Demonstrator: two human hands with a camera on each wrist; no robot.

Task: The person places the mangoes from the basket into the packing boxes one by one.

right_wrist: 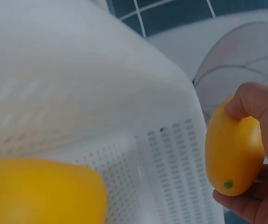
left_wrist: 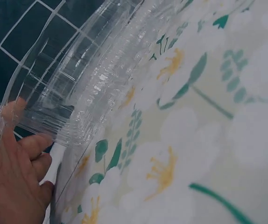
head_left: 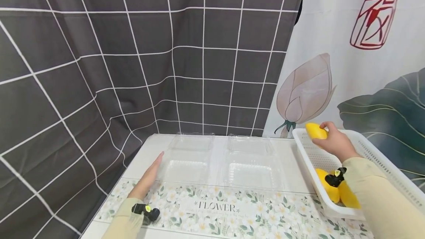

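Observation:
My right hand (head_left: pixel 335 143) grips a yellow mango (head_left: pixel 316 131) above the far part of a white basket (head_left: pixel 300 146). In the right wrist view, thumb and fingers wrap around the smooth mango (right_wrist: pixel 234 149), whose green stem spot faces down. More yellow mangoes (head_left: pixel 327 187) lie in the near end of the basket, partly hidden by my right sleeve. My left hand (head_left: pixel 149 176), fingers straight, stands at the left side of a clear plastic clamshell box (head_left: pixel 189 169). The left wrist view has its fingers right at the box's clear wall (left_wrist: pixel 54 102).
A second clear clamshell box (head_left: pixel 254 172) sits to the right of the first, its lid also raised at the back. Both are on a white table with a floral runner (head_left: pixel 216 217). A dark grid curtain (head_left: pixel 216 65) and a printed white cloth hang behind.

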